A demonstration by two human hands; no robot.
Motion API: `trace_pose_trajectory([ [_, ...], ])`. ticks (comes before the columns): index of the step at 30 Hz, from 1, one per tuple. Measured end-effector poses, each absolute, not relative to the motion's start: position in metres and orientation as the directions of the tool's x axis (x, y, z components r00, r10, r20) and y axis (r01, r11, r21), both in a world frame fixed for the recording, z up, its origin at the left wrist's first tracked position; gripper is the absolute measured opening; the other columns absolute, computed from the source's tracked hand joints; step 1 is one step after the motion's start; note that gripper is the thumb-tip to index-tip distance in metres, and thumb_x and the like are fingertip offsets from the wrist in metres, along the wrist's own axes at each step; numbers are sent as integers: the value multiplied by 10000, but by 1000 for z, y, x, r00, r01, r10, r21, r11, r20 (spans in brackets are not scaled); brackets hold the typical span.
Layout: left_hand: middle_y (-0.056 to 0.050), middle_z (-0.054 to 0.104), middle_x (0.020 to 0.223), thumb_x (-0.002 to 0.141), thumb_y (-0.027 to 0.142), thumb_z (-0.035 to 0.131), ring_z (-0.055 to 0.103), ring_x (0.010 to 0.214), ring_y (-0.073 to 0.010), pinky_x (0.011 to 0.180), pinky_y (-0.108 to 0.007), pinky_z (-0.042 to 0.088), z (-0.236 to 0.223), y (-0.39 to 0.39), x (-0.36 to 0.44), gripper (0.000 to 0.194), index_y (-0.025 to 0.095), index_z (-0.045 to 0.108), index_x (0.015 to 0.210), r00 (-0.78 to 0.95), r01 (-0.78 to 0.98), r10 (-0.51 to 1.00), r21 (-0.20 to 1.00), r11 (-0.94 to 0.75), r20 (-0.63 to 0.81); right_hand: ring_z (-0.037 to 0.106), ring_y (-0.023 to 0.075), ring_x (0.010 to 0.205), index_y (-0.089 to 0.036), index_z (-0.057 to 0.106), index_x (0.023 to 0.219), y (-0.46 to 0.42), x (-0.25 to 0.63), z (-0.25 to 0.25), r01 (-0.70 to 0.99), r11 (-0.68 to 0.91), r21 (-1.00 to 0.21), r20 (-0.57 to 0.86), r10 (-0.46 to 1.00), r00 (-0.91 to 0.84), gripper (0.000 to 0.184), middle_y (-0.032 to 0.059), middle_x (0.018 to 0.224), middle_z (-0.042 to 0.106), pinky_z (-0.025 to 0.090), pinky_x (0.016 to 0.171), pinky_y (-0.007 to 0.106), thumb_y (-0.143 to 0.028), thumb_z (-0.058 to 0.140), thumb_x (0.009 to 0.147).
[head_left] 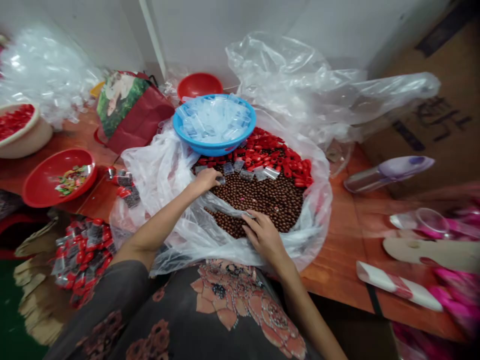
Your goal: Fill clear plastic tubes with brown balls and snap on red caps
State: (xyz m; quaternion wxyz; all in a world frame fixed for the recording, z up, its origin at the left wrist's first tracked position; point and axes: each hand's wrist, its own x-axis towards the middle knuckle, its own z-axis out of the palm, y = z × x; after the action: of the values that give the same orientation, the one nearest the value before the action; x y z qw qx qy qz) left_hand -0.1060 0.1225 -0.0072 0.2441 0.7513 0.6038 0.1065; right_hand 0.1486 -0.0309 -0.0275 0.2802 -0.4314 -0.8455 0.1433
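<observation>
A large clear plastic bag lies wide open, holding a bed of round brown beads and a heap of small red plastic pieces. My left hand is closed at the left side of the beads, its fingertips on a small clear plastic container. Several similar containers lie on the beads to its right. At the near side, my right hand pinches a fold of the bag. Its palm faces the beads. A blue basin full of clear containers rests at the back of the bag.
Left stand a red bowl with colourful bits, a white tub of red pieces and a red bag. Filled red-capped containers are piled lower left. A purple-and-clear bottle and a cardboard box are right.
</observation>
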Motion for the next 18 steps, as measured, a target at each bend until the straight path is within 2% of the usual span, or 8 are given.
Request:
trace_pose_trajectory([
  [5, -43, 725, 871, 578, 161, 833, 633, 943, -272, 878, -301, 417, -21, 122, -90, 351, 255, 796, 914, 322, 707, 931, 698, -114, -174, 574, 260, 1153, -250, 616, 1252, -16, 182, -24, 701, 494, -514, 370, 865, -338, 330, 124, 1256, 613, 482, 977, 506, -267, 495, 945],
  [12, -48, 742, 938, 593, 176, 822, 643, 923, -247, 889, -310, 433, -35, 124, -25, 366, 195, 783, 957, 448, 585, 874, 801, -127, -189, 556, 241, 1177, -235, 631, 1229, 19, 215, -28, 736, 360, -573, 364, 917, -165, 340, 122, 1243, 600, 465, 1016, 484, -268, 446, 946],
  [18, -40, 732, 896, 576, 199, 830, 638, 855, -225, 855, -313, 454, -40, 122, 1, 398, 161, 774, 968, 449, 517, 876, 851, -95, -175, 544, 235, 1208, -143, 605, 1263, 60, 253, -40, 787, 228, -573, 330, 943, -33, 421, 157, 1276, 592, 438, 1071, 465, -185, 372, 915],
])
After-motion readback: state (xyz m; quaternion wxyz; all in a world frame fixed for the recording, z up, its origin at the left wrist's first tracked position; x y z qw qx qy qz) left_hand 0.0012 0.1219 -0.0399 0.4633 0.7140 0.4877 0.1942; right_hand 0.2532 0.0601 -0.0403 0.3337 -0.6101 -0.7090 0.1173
